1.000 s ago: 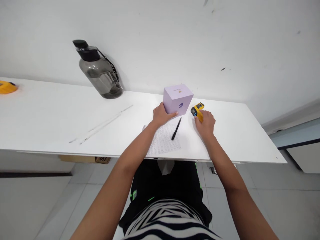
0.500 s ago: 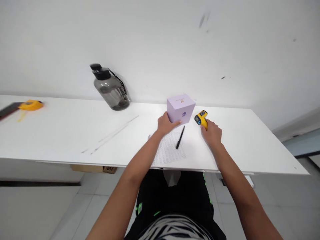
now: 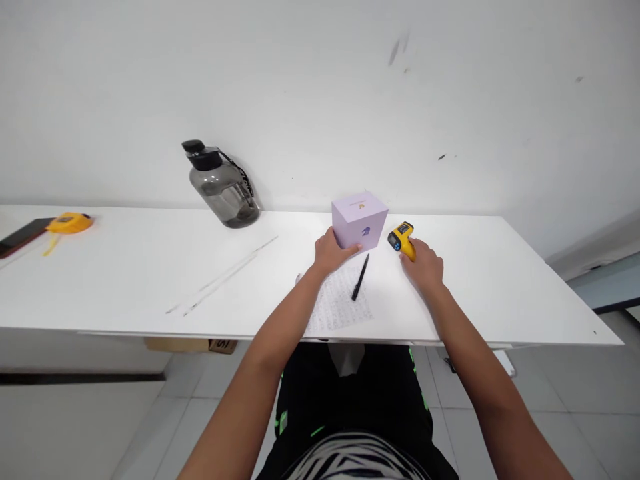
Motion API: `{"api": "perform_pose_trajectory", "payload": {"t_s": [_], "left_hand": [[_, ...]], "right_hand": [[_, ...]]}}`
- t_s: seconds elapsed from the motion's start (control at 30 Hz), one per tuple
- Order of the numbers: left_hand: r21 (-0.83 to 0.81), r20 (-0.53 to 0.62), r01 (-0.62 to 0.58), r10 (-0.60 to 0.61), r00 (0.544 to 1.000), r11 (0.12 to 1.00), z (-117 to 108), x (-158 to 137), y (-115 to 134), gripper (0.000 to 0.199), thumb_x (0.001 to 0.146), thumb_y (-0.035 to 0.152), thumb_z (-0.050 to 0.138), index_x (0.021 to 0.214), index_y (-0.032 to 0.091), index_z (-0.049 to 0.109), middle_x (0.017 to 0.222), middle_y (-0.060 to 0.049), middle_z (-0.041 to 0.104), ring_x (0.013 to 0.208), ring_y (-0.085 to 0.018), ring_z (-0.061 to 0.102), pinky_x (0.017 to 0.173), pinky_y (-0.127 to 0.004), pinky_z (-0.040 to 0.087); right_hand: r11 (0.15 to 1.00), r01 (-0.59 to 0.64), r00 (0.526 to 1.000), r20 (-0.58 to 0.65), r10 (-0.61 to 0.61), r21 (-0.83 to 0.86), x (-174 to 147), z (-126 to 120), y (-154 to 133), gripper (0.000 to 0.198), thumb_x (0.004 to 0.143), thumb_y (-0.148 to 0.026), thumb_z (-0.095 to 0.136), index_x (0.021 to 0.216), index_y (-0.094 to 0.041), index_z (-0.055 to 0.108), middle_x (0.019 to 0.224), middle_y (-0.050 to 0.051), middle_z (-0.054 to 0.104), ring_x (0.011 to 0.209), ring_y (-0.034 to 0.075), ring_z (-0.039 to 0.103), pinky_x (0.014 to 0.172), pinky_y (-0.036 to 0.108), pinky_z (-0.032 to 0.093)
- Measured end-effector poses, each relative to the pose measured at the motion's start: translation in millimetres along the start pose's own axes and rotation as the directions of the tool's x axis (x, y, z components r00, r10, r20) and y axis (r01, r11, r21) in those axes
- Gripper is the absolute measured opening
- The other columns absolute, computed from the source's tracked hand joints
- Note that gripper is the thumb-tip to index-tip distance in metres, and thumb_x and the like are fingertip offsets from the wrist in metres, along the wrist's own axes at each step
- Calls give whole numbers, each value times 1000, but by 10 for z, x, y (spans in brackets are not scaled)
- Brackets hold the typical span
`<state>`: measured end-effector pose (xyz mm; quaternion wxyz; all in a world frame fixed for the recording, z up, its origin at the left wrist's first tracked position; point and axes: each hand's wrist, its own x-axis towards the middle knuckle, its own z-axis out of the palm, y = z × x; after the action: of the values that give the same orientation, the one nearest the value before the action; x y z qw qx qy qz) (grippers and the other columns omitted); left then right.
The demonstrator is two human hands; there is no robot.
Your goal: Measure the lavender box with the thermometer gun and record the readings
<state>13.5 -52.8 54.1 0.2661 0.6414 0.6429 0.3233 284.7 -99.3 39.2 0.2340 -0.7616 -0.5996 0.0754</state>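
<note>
A lilac box (image 3: 361,220) stands on the white table, near the wall. My left hand (image 3: 333,255) grips its lower left corner, the thumb along the front face. To the right of the box, my right hand (image 3: 425,267) is wrapped round the handle of a yellow and black infrared thermometer (image 3: 401,239), whose small screen faces up toward me. Below the box lie a sheet of paper (image 3: 340,303) covered in writing and a black pen (image 3: 360,277) resting across it. My left forearm hides part of the sheet.
A grey translucent water bottle (image 3: 225,190) with a black lid stands by the wall, left of the box. At the far left of the table (image 3: 150,267) are a yellow tape measure (image 3: 73,223) and a dark flat object (image 3: 23,237). A cardboard box (image 3: 180,345) shows below the table edge.
The view has shifted slightly, so things at the left sit a little lower. Both hands keep their hold on the box and the infrared thermometer.
</note>
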Motion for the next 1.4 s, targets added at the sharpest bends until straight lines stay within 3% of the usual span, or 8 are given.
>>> {"api": "perform_pose_trajectory", "payload": {"t_s": [0.17,0.37,0.5,0.63,0.83,1.03,1.2,1.4], "left_hand": [[11,16,15,-15,1000,1000,-16,5,12,82,78,70,94,136,24,60,152,-21,77,144,-43,72,115,-52,57],[-16,18,24,-23,1000,1000,-11,1,18,85,77,72,95,138,23,61,153,-21,77,145,-43,72,117,-53,56],[-87,8,45,-45,999,995,-13,11,-3,82,85,74,88,143,23,60,160,-21,74,148,-40,71,118,-51,56],[-159,10,115,-115,993,981,-29,56,-23,67,99,74,73,141,24,60,154,-20,78,144,-37,73,119,-49,55],[-150,-54,111,-121,991,982,25,65,-6,65,100,77,69,133,22,62,148,-22,78,138,-39,75,116,-48,55],[-94,-118,68,-79,990,993,104,90,-43,59,100,76,67,122,20,65,146,-24,75,148,-40,67,124,-51,50],[-95,-157,61,-75,985,994,144,120,-86,53,101,76,66,112,24,64,146,-22,73,171,-40,43,135,-51,40],[-77,-166,51,-63,984,996,147,121,-90,48,105,73,63,110,25,63,144,-22,72,167,-41,47,136,-52,39]], "right_hand": [[996,-80,997,5,80,35,26,-24,-18,66,99,-40,65,162,-21,64,162,19,73,142,40,72,117,57,56],[998,-64,998,3,64,20,17,-14,-16,64,102,-40,61,163,-21,65,155,20,78,135,41,75,115,58,57],[999,-24,999,-23,24,27,38,15,39,59,102,-39,58,157,-23,69,155,18,78,136,42,74,115,61,57],[981,-16,997,-71,30,194,48,35,77,61,101,-46,58,158,-25,67,153,16,79,138,39,73,118,59,58],[841,177,981,-165,-106,512,-151,138,-122,72,108,-63,46,165,-22,58,148,19,79,131,34,78,112,53,65],[606,147,988,-142,-58,782,-274,246,-291,91,107,-81,42,181,-30,31,145,17,76,103,27,83,76,39,70],[598,148,989,-129,-74,788,-269,207,-298,98,103,-94,35,182,-37,27,142,15,76,96,24,83,67,35,68],[574,169,985,-121,-120,802,-320,226,-329,99,103,-92,40,182,-34,26,132,15,80,97,27,84,71,40,70]]}}
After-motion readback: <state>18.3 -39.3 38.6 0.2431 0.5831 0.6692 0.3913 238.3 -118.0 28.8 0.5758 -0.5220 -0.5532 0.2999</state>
